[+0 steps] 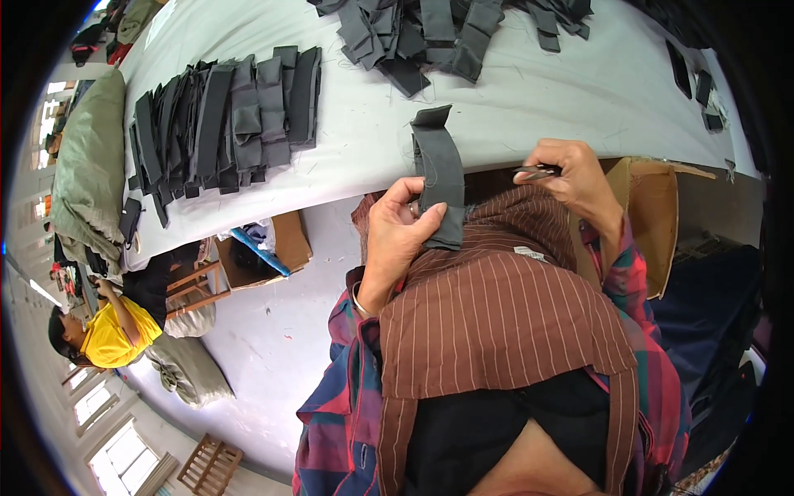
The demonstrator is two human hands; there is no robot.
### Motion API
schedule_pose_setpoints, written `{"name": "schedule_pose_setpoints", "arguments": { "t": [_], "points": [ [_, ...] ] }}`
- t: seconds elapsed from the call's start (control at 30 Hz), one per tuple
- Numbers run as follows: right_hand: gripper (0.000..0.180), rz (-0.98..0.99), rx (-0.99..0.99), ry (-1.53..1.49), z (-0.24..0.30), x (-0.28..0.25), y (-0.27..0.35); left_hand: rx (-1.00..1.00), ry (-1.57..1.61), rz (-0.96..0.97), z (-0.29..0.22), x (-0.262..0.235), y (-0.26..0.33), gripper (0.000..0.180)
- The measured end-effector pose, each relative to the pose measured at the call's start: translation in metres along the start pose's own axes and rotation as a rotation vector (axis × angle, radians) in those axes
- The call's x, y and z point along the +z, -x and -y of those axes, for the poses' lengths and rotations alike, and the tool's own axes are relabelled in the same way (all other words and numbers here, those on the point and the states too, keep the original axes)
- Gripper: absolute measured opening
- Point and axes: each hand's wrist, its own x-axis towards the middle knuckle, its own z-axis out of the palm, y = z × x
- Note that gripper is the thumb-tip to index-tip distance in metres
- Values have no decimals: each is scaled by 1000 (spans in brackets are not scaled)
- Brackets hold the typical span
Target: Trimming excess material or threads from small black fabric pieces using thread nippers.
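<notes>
Here the left hand (397, 236) is clenched on a dark grey fabric strip (440, 178), thumb on the front of its lower end and fingers behind; the strip rises from the person's lap to the near edge of the white worktop (529, 99), its folded top end lying over that edge. The right hand (575, 178) pinches a small dark tool (536, 172), probably thread snips, though the view is too small to be sure; its grip is closed on the tool, just right of the strip and apart from it. A row of overlapping strips (223, 116) lies toward the worktop's left end, and a loose heap of strips (447, 33) at its far edge. An open brown cardboard box (649, 215) stands below the near edge at right, another (281, 248) at left. A small white label (529, 253) sits on the striped brown apron (496, 314).
</notes>
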Motion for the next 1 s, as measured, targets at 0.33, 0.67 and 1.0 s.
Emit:
{"name": "schedule_pose_setpoints", "arguments": {
  "t": [0.33,0.67,1.0],
  "points": [
    [23,-394,-412,-138,51,57,-39,-71,-62,27,-6,8,3,27],
    [5,-535,-80,-255,30,18,-39,60,-151,9,-3,1,6,23],
    [21,-160,-277,-259,47,45,-43,456,-836,62,-3,3,-2,26]
  ]
}}
